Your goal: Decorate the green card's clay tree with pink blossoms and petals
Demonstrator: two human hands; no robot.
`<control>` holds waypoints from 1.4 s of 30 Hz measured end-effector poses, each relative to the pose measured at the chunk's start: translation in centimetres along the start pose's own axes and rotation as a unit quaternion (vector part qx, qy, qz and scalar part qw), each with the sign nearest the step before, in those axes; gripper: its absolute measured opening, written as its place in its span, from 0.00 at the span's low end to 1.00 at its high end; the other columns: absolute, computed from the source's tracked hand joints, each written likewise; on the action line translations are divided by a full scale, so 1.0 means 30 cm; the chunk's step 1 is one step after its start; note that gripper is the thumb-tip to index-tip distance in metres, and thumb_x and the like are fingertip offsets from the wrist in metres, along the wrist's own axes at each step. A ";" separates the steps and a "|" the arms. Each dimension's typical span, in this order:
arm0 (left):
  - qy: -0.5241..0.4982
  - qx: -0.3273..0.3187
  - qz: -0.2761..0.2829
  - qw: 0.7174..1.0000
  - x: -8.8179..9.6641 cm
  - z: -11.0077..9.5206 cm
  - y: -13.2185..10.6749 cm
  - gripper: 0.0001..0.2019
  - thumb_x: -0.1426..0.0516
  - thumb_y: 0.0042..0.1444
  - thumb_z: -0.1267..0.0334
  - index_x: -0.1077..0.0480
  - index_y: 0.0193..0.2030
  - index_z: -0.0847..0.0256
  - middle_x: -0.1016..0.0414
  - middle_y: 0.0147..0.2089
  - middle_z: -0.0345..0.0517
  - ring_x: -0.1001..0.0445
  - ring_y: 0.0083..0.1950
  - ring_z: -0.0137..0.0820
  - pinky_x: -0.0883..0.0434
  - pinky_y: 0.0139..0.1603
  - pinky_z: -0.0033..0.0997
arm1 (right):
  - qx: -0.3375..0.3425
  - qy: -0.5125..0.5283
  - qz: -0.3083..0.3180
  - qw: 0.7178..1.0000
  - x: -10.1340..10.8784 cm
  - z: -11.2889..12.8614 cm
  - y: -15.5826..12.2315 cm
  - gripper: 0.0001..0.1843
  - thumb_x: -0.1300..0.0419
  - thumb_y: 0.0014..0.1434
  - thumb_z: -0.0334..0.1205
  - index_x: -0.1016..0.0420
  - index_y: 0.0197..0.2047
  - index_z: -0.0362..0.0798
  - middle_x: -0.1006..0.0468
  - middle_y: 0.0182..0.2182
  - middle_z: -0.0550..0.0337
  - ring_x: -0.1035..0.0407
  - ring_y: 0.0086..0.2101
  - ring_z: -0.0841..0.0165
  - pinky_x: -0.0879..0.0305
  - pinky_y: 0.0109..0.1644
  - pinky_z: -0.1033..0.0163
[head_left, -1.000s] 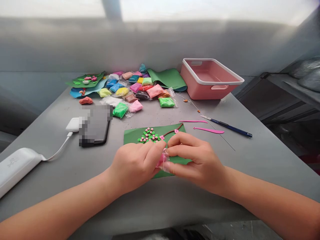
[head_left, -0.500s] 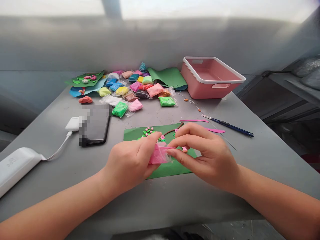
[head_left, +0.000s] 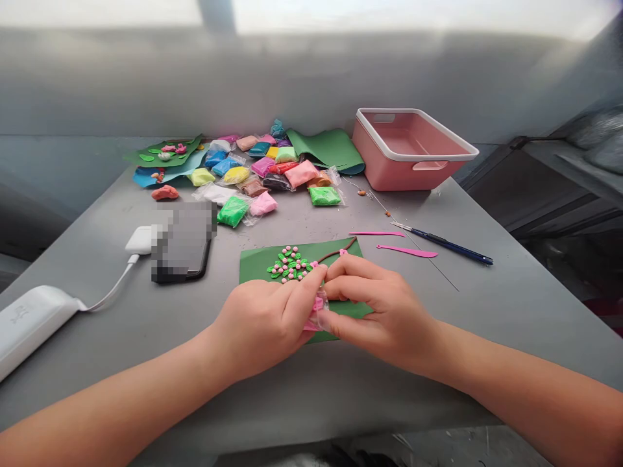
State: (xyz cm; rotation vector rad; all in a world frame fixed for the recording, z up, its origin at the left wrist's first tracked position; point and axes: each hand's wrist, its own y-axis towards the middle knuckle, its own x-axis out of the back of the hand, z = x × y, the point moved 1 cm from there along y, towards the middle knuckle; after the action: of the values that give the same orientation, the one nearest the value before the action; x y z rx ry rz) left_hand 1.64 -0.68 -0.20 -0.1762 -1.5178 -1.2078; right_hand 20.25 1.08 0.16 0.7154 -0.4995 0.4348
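Observation:
My left hand (head_left: 270, 318) is closed round a clear plastic packet of pink clay (head_left: 318, 314), its thumb along the top. The fingers of my right hand (head_left: 384, 308) pinch at the packet's open right end; a small pink lump shows there, and whether they also grip clay is hidden. Both hands hover over a green sheet (head_left: 253, 259). On the sheet lie green clay leaves with small pink balls (head_left: 291, 263) and a thin brown clay stem (head_left: 335, 253) with pink blossoms. My hands cover the sheet's lower middle.
Two pink modelling tools (head_left: 409, 251), a dark blue pen-like tool (head_left: 445, 243) and a thin wire lie to the right. Several coloured clay packets (head_left: 233, 211) and a pink basket (head_left: 403, 165) stand behind. At left are a phone (head_left: 187, 243) and a white power strip (head_left: 36, 324).
The pink strand stretched between packet and right fingers no longer shows. My right hand has moved left against the packet, and the left hand slightly right, uncovering more leaves and a pink tool.

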 end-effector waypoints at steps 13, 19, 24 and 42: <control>-0.018 0.120 0.022 0.992 0.016 0.018 -0.004 0.23 0.48 0.60 0.64 0.31 0.58 0.76 0.22 0.24 0.39 0.28 0.19 0.29 0.36 0.19 0.29 | -0.005 -0.094 -0.210 0.973 0.118 -0.017 0.053 0.12 0.37 0.59 0.29 0.31 0.27 0.50 0.33 0.25 0.64 0.39 0.26 0.72 0.39 0.29 0.63; -0.036 0.167 0.066 0.983 0.010 0.039 -0.005 0.27 0.44 0.53 0.64 0.31 0.60 0.73 0.20 0.26 0.37 0.26 0.20 0.29 0.34 0.21 0.27 | -0.105 0.090 -0.239 0.961 0.136 -0.043 0.070 0.10 0.31 0.57 0.36 0.22 0.42 0.54 0.26 0.29 0.65 0.31 0.27 0.73 0.30 0.29 0.65; -0.043 0.169 0.059 0.983 0.008 0.035 -0.007 0.27 0.45 0.52 0.64 0.30 0.60 0.73 0.20 0.26 0.39 0.28 0.19 0.28 0.35 0.20 0.27 | -0.147 0.197 -0.133 0.960 0.088 -0.040 0.050 0.05 0.34 0.61 0.41 0.18 0.41 0.52 0.21 0.29 0.64 0.25 0.26 0.73 0.25 0.30 0.65; -0.040 0.181 0.077 0.980 0.004 0.034 -0.011 0.28 0.46 0.54 0.63 0.34 0.62 0.66 0.21 0.26 0.38 0.26 0.21 0.31 0.35 0.22 0.28 | -0.237 0.310 -0.054 0.919 0.066 -0.022 0.044 0.15 0.29 0.55 0.49 0.22 0.28 0.47 0.22 0.20 0.62 0.26 0.21 0.71 0.23 0.26 0.66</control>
State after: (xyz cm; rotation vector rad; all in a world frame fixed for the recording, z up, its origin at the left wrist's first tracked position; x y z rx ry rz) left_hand 0.72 -0.14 -0.16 -0.0980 -1.7328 -0.7945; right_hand 21.29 2.85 1.52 0.1093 0.0442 0.3908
